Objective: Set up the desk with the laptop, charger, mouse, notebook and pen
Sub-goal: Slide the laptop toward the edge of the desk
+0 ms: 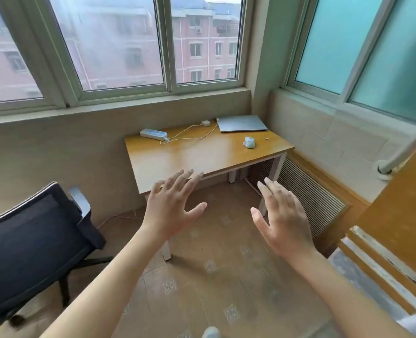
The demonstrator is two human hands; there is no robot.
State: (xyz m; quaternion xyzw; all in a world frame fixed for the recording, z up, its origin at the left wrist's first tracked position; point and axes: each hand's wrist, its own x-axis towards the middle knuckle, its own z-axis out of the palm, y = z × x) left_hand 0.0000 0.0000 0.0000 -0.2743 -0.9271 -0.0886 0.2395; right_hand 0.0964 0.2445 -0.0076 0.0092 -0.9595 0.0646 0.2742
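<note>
A small wooden desk (177,159) stands in the corner under the window. A closed grey laptop (241,123) lies at its back right corner. A white charger brick (205,123) sits left of the laptop, and its cable (190,136) runs to a white power strip (153,134) at the back left. A white mouse (249,142) rests near the desk's right edge, with a tiny object (267,138) beside it. My left hand (173,206) and my right hand (281,215) hover in front of the desk, fingers spread, holding nothing. I see no notebook or pen.
A black mesh office chair (31,245) stands at the left on the tiled floor. A radiator grille (309,198) runs along the right wall beside the desk. A wooden door or cabinet edge (397,215) juts in at the right.
</note>
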